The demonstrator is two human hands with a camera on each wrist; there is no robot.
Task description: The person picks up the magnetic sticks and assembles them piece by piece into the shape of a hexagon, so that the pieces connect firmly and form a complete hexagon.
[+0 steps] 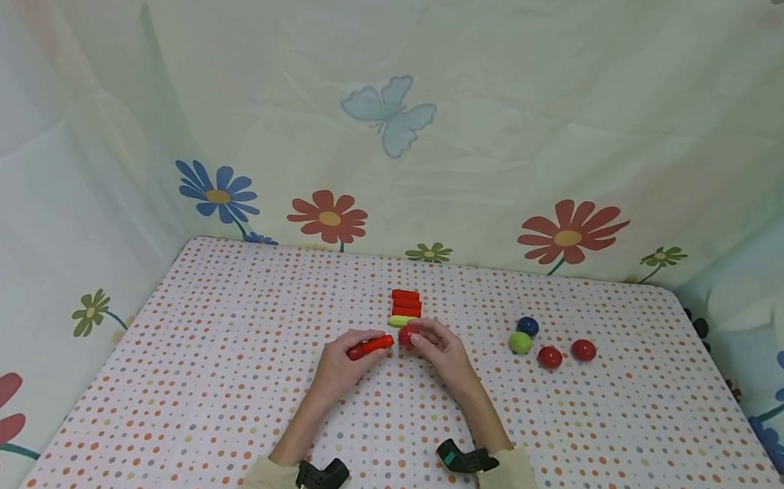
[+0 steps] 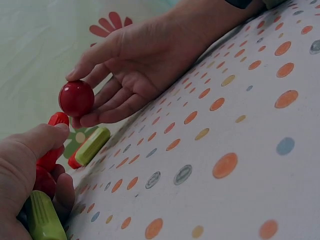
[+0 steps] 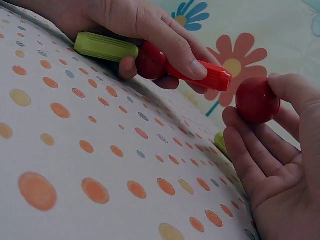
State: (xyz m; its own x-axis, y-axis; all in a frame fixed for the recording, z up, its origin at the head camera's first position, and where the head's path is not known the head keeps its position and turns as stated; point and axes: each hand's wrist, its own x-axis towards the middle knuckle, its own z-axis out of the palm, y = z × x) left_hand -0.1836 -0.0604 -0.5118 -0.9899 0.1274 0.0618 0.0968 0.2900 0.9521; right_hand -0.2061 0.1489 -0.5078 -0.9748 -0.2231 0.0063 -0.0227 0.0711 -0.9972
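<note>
My left hand point(image 1: 339, 362) grips a row of toy pieces joined end to end: a light green ribbed rod point(image 3: 106, 46), a red ball point(image 3: 150, 61) and a red ribbed rod point(image 3: 215, 76). Thumb and fingers wrap the red part. Opposite it, my right hand point(image 1: 449, 364) pinches a second red ball point(image 3: 257, 99) between thumb and fingertips. In the left wrist view this ball point(image 2: 76, 99) is close to the tip of the red rod point(image 2: 59, 119); whether they touch I cannot tell.
Just beyond the hands lie red rods point(image 1: 406, 302) and a light green rod point(image 1: 400, 321), side by side. To the right rest a blue ball point(image 1: 528, 326), a green ball point(image 1: 519, 343) and two red balls point(image 1: 583, 350) on the dotted tablecloth point(image 1: 233, 387). A flowered curtain point(image 1: 441, 186) stands behind.
</note>
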